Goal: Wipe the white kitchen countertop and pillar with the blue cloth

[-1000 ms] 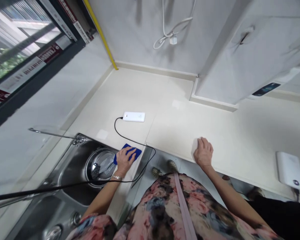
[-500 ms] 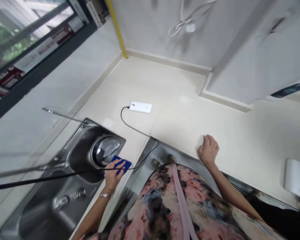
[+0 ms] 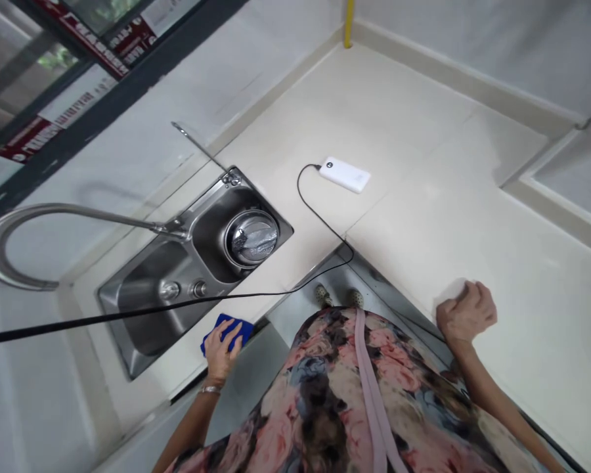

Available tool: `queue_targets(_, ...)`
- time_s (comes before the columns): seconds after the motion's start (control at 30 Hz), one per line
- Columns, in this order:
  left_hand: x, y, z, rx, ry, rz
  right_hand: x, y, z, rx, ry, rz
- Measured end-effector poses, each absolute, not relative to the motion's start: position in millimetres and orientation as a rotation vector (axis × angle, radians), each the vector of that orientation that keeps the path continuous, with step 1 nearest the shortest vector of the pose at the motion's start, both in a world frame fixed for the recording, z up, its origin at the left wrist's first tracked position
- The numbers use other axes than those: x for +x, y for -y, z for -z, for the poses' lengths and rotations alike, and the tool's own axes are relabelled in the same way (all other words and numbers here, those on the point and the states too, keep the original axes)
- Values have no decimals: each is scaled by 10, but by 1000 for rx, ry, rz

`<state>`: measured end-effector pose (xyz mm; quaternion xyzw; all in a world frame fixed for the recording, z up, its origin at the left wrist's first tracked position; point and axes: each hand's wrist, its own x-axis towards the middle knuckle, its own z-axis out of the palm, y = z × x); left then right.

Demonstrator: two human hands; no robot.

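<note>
My left hand (image 3: 220, 348) is pressed over a blue cloth (image 3: 243, 330) at the front edge of the counter, beside the steel sink (image 3: 190, 263). Its fingers are bent around the folded cloth, and a bracelet circles the wrist. On the right, my right hand (image 3: 467, 312) rests on the cream counter (image 3: 423, 217) with its fingers curled in and nothing visible in them. A round metal strainer pot (image 3: 251, 240) stands in the right basin of the sink, with something clear and shiny inside.
A white power bank (image 3: 345, 175) lies on the counter. Its black cable (image 3: 256, 295) runs across the gap and over the sink front. A curved faucet (image 3: 73, 209) arches at the left. A thin metal spout (image 3: 199, 146) rises behind the sink.
The view has shifted left, showing more of the sink and faucet. My left hand and the blue cloth have moved from beside the pot down along the counter's front edge, towards the left basin.
</note>
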<state>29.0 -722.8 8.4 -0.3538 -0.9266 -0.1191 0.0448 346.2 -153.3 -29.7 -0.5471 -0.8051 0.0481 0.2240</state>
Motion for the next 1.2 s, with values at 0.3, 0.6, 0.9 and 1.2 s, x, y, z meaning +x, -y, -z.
queue_targets(0.3, 439, 7282, -116, -904, 2853, 251, 3473, 1526, 328, -1500, 2226, -229)
queue_targets(0.6, -122, 6641, -196, -1527, 2856, 337, 3462, 1562, 264, -1471, 2252, -185)
queue_targets(0.9, -597, 5483, -64, -1433, 2822, 452, 3542, 1489, 366, -1468, 2281, -150)
queue_targets(1.2, -287, 6070, -81, -1437, 2915, 599, 3665, 1399, 439, -1408, 2340, -142)
